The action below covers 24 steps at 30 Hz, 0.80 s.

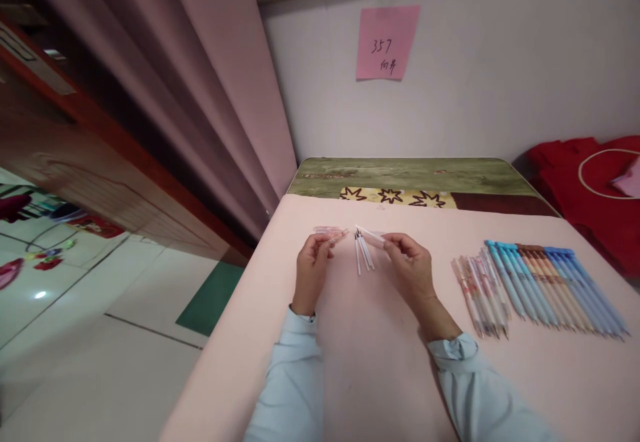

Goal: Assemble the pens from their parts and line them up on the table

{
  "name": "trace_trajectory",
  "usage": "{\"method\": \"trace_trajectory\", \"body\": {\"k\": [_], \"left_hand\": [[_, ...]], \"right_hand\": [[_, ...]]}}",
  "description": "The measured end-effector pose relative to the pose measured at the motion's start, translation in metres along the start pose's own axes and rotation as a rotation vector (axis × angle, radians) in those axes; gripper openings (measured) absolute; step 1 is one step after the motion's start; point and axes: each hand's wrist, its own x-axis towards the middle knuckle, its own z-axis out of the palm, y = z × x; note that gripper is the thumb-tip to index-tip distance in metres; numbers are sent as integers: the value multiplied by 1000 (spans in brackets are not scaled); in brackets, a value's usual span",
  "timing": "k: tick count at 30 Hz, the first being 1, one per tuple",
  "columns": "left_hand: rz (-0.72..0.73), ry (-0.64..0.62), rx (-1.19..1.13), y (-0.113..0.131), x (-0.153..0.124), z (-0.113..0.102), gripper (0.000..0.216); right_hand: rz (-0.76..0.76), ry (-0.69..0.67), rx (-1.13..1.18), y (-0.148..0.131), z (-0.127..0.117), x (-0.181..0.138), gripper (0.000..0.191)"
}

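Note:
My left hand (313, 265) is closed around a pink pen barrel (331, 233) that points right. My right hand (411, 265) pinches a thin clear tube-like pen part (373, 236) that points left toward the barrel; the two tips are a short way apart. Between my hands, a few white pen refills (362, 253) lie on the pink tabletop (380, 362). Both forearms wear pale blue sleeves.
A row of several pens (535, 287), pink-white ones on the left and blue ones on the right, lies at the table's right. Behind are a green patterned surface (410, 174), a pink note (387, 42) on the wall, a red cloth (590, 189) and a curtain (220, 95) at left.

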Motion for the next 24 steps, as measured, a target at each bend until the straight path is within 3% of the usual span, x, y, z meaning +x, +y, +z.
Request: {"method": "trace_trajectory", "body": {"k": [16,24], "left_hand": [[-77,-31,-74,-2,1,0,20],[-195,94,-560,-2,-2,13,25]], "right_hand": [[-8,-51,-26,-4,-4,1,16],[-105,-135,-13,-11,0,-2,15]]}}
